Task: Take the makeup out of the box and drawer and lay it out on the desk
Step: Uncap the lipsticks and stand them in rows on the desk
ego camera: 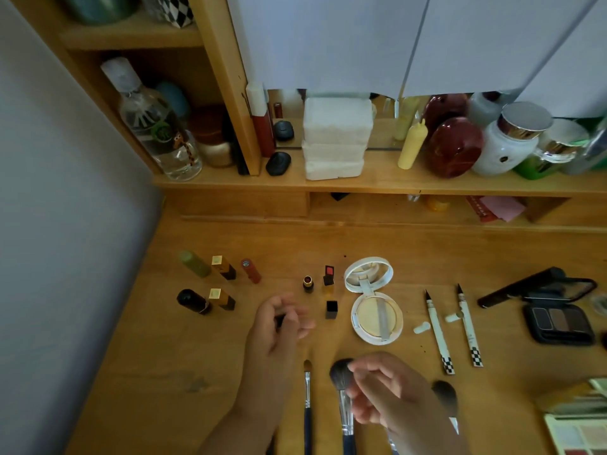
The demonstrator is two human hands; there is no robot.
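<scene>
While you are working over the desk point(170, 372), the head view is showing most of the makeup already laid out in rows. Your left hand point(279, 326) is hovering just left of the uncapped lipsticks point(323, 279), its fingers curled round a small dark object that is too blurred to name; I judge it to be a lipstick cap. Your right hand point(381, 389) is hanging over the large powder brush point(343, 382), fingers loosely bent; whether they are pinching the brush or only passing above it cannot be told through the blur.

The open compact point(372, 300) is lying between the lipsticks and the two eyeliner pens point(453, 330), whose caps are lying loose beside them. The eyeshadow palette point(558, 321) is sitting open further right, and a thin brush point(307, 399) is lying just left of the powder brush.

Handling, as a judgement: the brush is looking light, with soft bristles that crush easily, so you are best gripping the metal collar or the handle. The standing lipsticks are looking tippy and smooth; take them low on the case. The compact's hinged lid and the pressed shadows are looking fragile.
</scene>
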